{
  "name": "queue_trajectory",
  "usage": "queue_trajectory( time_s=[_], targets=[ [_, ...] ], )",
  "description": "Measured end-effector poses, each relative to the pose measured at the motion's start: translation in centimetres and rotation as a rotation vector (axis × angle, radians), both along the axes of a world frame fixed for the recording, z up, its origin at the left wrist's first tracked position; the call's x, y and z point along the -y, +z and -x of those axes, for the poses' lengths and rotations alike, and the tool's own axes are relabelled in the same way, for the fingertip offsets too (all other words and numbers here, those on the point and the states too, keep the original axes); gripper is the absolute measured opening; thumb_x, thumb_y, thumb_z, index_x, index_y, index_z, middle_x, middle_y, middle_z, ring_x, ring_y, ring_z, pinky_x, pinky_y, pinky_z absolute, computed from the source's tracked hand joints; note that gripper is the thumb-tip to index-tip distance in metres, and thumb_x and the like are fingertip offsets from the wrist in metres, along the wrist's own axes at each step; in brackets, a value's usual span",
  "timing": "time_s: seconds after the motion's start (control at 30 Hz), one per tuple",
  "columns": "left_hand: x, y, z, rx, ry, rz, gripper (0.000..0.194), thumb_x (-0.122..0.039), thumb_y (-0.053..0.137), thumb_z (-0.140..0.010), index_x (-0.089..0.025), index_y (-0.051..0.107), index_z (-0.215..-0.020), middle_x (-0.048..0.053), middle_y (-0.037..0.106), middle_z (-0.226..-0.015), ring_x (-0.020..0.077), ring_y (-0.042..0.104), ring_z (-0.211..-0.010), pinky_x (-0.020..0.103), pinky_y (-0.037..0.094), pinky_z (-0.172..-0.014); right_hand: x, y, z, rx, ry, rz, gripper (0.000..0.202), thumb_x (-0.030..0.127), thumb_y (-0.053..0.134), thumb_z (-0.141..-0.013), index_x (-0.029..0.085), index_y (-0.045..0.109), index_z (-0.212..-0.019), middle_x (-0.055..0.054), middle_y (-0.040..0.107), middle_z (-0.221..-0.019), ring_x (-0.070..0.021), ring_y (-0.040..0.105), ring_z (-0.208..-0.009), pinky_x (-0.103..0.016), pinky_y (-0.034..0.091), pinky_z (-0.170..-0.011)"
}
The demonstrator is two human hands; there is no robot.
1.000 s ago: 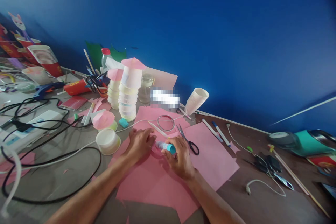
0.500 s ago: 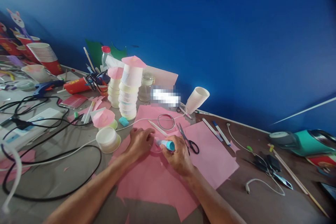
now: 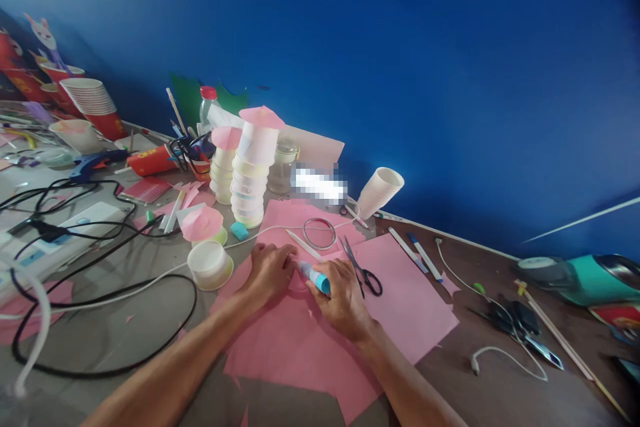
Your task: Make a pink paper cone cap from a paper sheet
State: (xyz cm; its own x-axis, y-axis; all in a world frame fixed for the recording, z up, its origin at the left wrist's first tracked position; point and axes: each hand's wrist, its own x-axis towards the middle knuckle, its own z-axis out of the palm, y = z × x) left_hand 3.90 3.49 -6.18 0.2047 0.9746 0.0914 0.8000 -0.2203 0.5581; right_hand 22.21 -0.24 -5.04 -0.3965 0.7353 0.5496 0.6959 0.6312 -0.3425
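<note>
My right hand [image 3: 343, 297] is closed around a glue stick [image 3: 316, 277] with a light blue end, tilted over a small pink paper piece [image 3: 299, 285]. Close on its left, my left hand [image 3: 270, 272] presses or pinches the edge of that small piece with its fingers curled. Beneath both hands lie large pink sheets [image 3: 305, 353]. Black-handled scissors [image 3: 361, 271] rest on the sheets just right of my right hand. A white pencil-like stick [image 3: 304, 245] and a ring of thin cable [image 3: 320, 233] lie beyond my fingers.
Stacked-cup towers with pink cone tops [image 3: 249, 180] stand behind left, near a white cup [image 3: 207, 265] and a blue eraser [image 3: 239, 231]. Paper cups [image 3: 381, 191] lean at the wall. Black cables and a power strip [image 3: 75, 240] lie left; markers [image 3: 425, 257] and a teal bottle [image 3: 595, 279] right.
The view has shifted slightly, so the table's objects appear a little further right. The glue stick in my right hand has changed its tilt over the small pink piece.
</note>
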Motion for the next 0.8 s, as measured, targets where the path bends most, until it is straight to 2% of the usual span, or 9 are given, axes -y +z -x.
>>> queue_trajectory(
  time_s=[0.1, 0.2, 0.27, 0.37, 0.5, 0.8],
  targets=[
    [-0.1, -0.2, 0.1, 0.000, 0.005, 0.001, 0.030, -0.018, 0.048, -0.083, -0.023, 0.071, -0.102, 0.005, 0.074, -0.077, 0.0271, 0.065, -0.087, 0.045, 0.035, -0.095, 0.1, -0.1, -0.2, -0.074, -0.054, -0.045, 0.013, 0.030, 0.053, -0.096, 0.019, 0.059, -0.099, -0.006, 0.070, -0.083, -0.0222, 0.065, -0.076, -0.037, 0.049, -0.071],
    [-0.2, -0.2, 0.1, 0.002, 0.011, 0.010, 0.029, -0.018, 0.048, -0.082, -0.024, 0.071, -0.099, 0.005, 0.074, -0.077, 0.0260, 0.066, -0.084, 0.045, 0.035, -0.096, 0.3, 0.3, -0.8, -0.264, -0.215, -0.034, 0.020, 0.038, 0.050, -0.098, 0.021, 0.059, -0.102, -0.008, 0.069, -0.086, -0.0221, 0.065, -0.076, -0.036, 0.053, -0.068],
    [-0.2, -0.1, 0.0, -0.002, 0.009, 0.009, 0.031, -0.016, 0.047, -0.081, -0.024, 0.071, -0.098, 0.005, 0.075, -0.078, 0.0253, 0.066, -0.082, 0.045, 0.035, -0.095, 0.6, 0.5, -1.1, -0.326, -0.275, 0.000, 0.022, 0.041, 0.049, -0.098, 0.022, 0.058, -0.100, -0.008, 0.069, -0.085, -0.0222, 0.066, -0.075, -0.035, 0.053, -0.065],
    [-0.2, 0.1, -0.2, -0.029, 0.019, 0.007, 0.033, -0.014, 0.047, -0.079, -0.024, 0.072, -0.099, 0.005, 0.075, -0.077, 0.0253, 0.066, -0.081, 0.043, 0.036, -0.093, 0.9, 0.7, -0.9, -0.264, -0.191, -0.008, 0.019, 0.040, 0.050, -0.097, 0.022, 0.058, -0.096, -0.007, 0.069, -0.081, -0.0226, 0.066, -0.075, -0.037, 0.053, -0.068],
    [-0.1, 0.3, -0.3, -0.034, 0.015, 0.005, 0.033, -0.013, 0.046, -0.080, -0.022, 0.071, -0.099, 0.006, 0.075, -0.075, 0.0272, 0.066, -0.082, 0.044, 0.035, -0.090, 0.9, 0.5, -0.1, -0.090, -0.049, -0.057, 0.009, 0.031, 0.054, -0.095, 0.022, 0.056, -0.093, -0.004, 0.069, -0.076, -0.0218, 0.064, -0.070, -0.039, 0.048, -0.070],
    [0.1, 0.3, -0.2, -0.017, 0.004, 0.002, 0.027, -0.017, 0.046, -0.085, -0.022, 0.069, -0.097, 0.004, 0.073, -0.073, 0.0262, 0.064, -0.085, 0.043, 0.033, -0.093, 0.5, -0.1, 0.5, 0.012, -0.105, -0.091, 0.007, 0.026, 0.053, -0.096, 0.020, 0.056, -0.097, -0.004, 0.070, -0.078, -0.0212, 0.064, -0.074, -0.038, 0.041, -0.075]
  ],
)
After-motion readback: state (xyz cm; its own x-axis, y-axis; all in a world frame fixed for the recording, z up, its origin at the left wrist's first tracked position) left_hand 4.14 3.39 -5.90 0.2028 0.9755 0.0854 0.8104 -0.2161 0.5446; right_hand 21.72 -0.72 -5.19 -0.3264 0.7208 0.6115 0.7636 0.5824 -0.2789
